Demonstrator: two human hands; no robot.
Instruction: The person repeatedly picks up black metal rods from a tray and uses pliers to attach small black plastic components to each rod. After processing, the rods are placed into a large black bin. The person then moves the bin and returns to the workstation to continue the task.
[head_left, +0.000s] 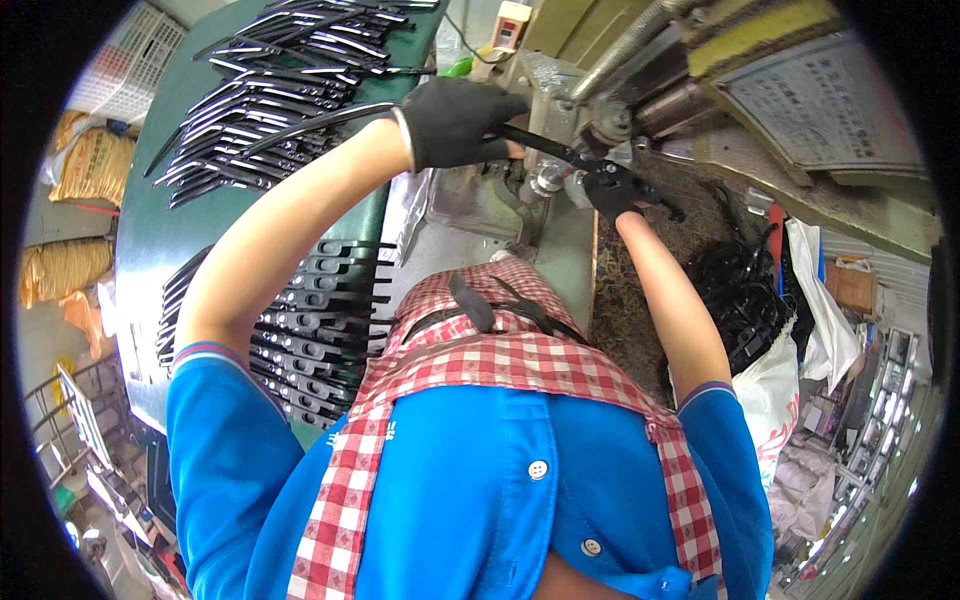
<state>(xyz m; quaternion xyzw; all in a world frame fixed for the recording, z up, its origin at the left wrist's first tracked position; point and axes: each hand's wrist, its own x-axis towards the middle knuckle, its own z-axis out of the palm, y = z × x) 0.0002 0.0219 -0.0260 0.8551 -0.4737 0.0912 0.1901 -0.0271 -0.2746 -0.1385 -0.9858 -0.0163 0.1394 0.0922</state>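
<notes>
My left hand [460,122], in a black glove, is closed around a long black wiper arm [540,143]. Its thin end reaches back to the left over the table, and the thicker end points right, across the front of a press-like machine [552,85]. Around that right end, my right hand [617,188] is closed too, also gloved in black. The part lies close against the machine's round metal fitting [546,180]; whether they touch I cannot tell.
On the green table [150,215] at left lie a heap of similar wiper arms [280,110] and neat rows of them [315,330]. Black parts [740,300] spill beside a white sack [775,395] at right. A small switch box [510,28] stands behind.
</notes>
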